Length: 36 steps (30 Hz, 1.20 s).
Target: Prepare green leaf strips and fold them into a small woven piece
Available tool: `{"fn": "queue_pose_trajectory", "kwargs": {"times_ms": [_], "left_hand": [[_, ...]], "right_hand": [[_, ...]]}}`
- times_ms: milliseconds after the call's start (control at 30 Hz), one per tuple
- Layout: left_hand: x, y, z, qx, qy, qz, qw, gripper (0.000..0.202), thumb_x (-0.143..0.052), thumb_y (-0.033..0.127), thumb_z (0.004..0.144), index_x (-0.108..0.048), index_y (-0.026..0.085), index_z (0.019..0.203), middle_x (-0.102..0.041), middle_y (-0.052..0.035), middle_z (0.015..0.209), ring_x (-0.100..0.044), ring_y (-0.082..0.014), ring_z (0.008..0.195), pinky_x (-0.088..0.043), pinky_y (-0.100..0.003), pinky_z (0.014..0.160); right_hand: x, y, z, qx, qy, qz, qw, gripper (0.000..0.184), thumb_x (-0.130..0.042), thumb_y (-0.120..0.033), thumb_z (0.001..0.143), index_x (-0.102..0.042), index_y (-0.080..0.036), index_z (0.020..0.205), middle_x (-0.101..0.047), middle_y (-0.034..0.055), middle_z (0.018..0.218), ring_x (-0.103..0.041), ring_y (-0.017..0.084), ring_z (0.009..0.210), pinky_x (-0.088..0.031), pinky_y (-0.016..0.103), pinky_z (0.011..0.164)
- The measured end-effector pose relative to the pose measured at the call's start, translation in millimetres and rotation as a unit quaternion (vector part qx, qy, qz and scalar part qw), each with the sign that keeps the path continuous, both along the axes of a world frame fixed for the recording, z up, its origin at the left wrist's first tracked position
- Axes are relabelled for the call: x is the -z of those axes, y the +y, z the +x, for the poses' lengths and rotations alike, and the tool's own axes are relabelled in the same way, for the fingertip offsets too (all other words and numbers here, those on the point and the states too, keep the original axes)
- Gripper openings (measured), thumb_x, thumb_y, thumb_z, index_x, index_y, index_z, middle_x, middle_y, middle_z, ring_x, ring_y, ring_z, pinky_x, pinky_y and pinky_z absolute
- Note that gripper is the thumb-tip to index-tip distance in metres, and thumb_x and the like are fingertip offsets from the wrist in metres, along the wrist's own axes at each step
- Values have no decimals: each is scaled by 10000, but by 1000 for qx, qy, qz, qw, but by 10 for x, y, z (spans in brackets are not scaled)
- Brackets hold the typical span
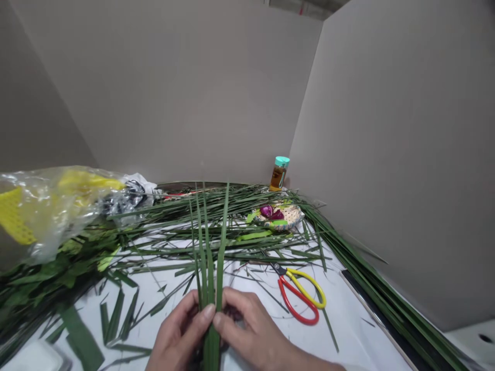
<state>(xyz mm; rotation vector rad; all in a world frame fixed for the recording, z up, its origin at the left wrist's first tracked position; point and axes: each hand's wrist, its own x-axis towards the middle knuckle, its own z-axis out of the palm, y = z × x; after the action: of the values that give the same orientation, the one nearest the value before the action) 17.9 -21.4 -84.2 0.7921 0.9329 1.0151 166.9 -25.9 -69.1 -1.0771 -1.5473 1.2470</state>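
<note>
The left hand (178, 330) and the right hand (253, 330) were drawn close together, neither spread, their thumbs pressing from either side on a bundle of long, narrow green leaf blades (211, 345) and pinching it between them. The step in hand looked like gathering and aligning these blades by hand; the next move appeared to call for keeping that pinch firm while any single blade was adjusted. The bundle stood roughly upright above the near part of the white table top (348, 319), its long axis running away from the person, its tips fanning apart toward the far wall. Beyond it lay a loose mass of similar blades (232, 206), with red-and-yellow-handled scissors (296, 294) to the right and a small woven dish (296, 216) holding something purple farther back
</note>
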Motion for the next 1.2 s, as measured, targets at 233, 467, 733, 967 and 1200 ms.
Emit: {"fn": "queue_pose_trajectory", "kwargs": {"times_ms": [233, 467, 733, 967, 1200], "left_hand": [[-80, -40, 79, -15, 38, 26, 999, 270, -714, 344, 838, -667, 244, 1085, -722, -16, 1066, -621, -236, 1025, -491, -286, 798], [-153, -53, 130, -34, 1, 1, 999, 265, -764, 318, 780, -679, 208, 1005, -723, -24, 988, -646, -214, 919, -490, -259, 685], [-261, -48, 127, -42, -3, -19, 999, 295, -818, 292, 708, -691, 190, 954, -722, -17, 873, -649, -197, 786, -499, -275, 668], [-283, -33, 109, -35, -17, -22, 999, 351, -848, 267, 663, -700, 167, 965, -714, -23, 765, -666, -217, 754, -495, -269, 602], [-263, -42, 116, -31, -24, -16, 999, 329, -808, 346, 742, -709, 173, 1004, -740, -49, 887, -676, -231, 839, -526, -296, 688]], "right_hand": [[47, -30, 33, 2, 36, -33, 999, 210, -530, -326, 877, -496, -199, 713, -478, -24, 679, -429, 131, 653, -349, 250, 606], [95, -37, 36, -17, 103, -69, 992, 226, -566, -347, 895, -494, -202, 736, -470, -37, 677, -426, 118, 639, -347, 241, 601], [92, -21, 19, -24, 164, -109, 980, 228, -615, -357, 869, -529, -186, 747, -498, -30, 686, -455, 112, 639, -371, 235, 611], [69, -14, 12, -34, 194, -108, 974, 257, -641, -386, 880, -539, -185, 757, -502, -51, 642, -469, 103, 601, -381, 230, 607], [58, -26, 20, -22, 154, -91, 984, 268, -617, -399, 909, -531, -182, 776, -511, -46, 664, -476, 97, 599, -386, 218, 585]]}}
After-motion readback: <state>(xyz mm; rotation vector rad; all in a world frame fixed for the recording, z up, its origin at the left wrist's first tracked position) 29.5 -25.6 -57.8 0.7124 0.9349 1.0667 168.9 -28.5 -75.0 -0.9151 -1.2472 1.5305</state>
